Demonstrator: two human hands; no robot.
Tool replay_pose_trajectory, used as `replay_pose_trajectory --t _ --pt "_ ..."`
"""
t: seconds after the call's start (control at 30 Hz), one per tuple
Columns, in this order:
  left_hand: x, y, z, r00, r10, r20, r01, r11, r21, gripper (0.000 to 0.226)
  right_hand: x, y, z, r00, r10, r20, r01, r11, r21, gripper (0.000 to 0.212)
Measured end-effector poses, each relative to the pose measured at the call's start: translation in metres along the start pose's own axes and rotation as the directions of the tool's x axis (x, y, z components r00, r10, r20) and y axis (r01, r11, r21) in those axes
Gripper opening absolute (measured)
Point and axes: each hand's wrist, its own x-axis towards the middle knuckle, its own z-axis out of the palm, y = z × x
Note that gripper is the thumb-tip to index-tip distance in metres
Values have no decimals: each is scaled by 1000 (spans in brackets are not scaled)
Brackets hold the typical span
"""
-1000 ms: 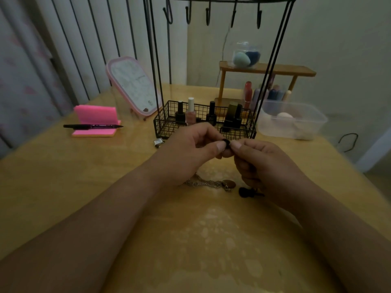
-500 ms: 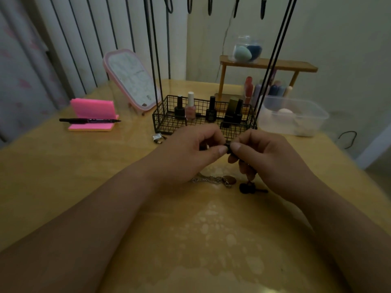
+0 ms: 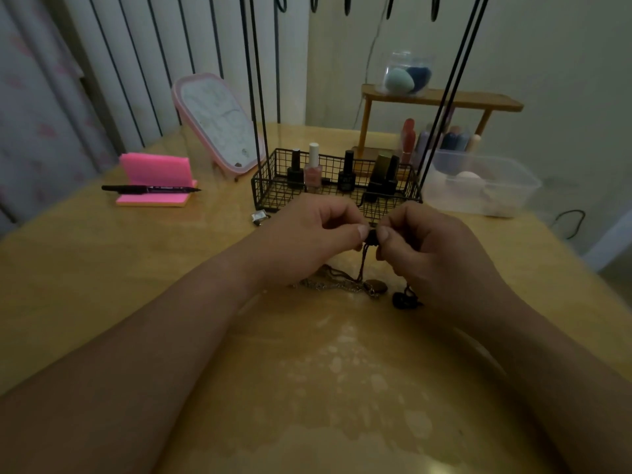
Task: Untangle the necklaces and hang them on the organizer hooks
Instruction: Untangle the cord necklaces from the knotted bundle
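My left hand [image 3: 307,241] and my right hand [image 3: 431,248] meet just above the table, and both pinch a small dark bead or knot [image 3: 371,236] of a dark cord necklace between thumb and fingers. Its cord [image 3: 363,261] hangs down to a tangled pile of chains [image 3: 338,284] with a brown oval pendant [image 3: 376,286]. A dark pendant [image 3: 403,300] lies below my right hand. The black wire organizer [image 3: 335,189] stands right behind my hands, its hooks [image 3: 347,3] at the top edge of the view.
Nail polish bottles [image 3: 313,171] stand in the organizer's basket. A pink-framed mirror [image 3: 219,124], pink sticky notes [image 3: 155,179] with a black pen [image 3: 150,189], a clear plastic tub [image 3: 478,183], a wooden shelf [image 3: 441,99] and a small silver charm [image 3: 259,217] surround it on the wooden table [image 3: 102,268].
The view tilted down, so the hooks slid to the top edge. Both hands stay pinched together on the bead and have lifted slightly; the cord now hangs visibly from it.
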Motion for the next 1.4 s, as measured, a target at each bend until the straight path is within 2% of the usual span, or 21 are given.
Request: replay_pose_trajectory --t 0.17,0.4,0.67,0.87,0.97,1.1,1.2,1.3,1.4 --pt "0 1 -2 1000 -7 31 10 997 -75 9 -2 -1 -1 999 31 12 -32 997 67 9" --pt "0 1 -4 995 -54 89 77 958 -276 13 -1 -8 -1 993 98 61 -108 974 197 15" --pt "2 -3 -2 997 -76 -2 75 990 -123 8 -1 -2 -3 997 17 70 -20 999 38 2" --pt "0 0 2 997 -45 -70 43 999 -27 7 -1 0 -2 999 -47 28 49 996 -73 5" --pt "0 4 7 993 -3 -121 8 999 42 7 -2 0 0 997 -61 -36 60 998 -38 5" --pt "0 5 9 991 -9 -134 14 999 32 8 -1 -3 3 993 5 -115 8 993 114 6" --pt "1 4 6 993 -50 -105 47 998 -30 8 0 -5 2 994 70 -88 -48 970 237 8" --pt "1 3 3 996 -83 -27 80 991 -110 7 0 -8 1 996 71 -50 -56 966 251 10" --pt "0 2 1 997 -65 33 68 991 -119 11 0 -8 0 996 77 -41 -64 964 258 11"
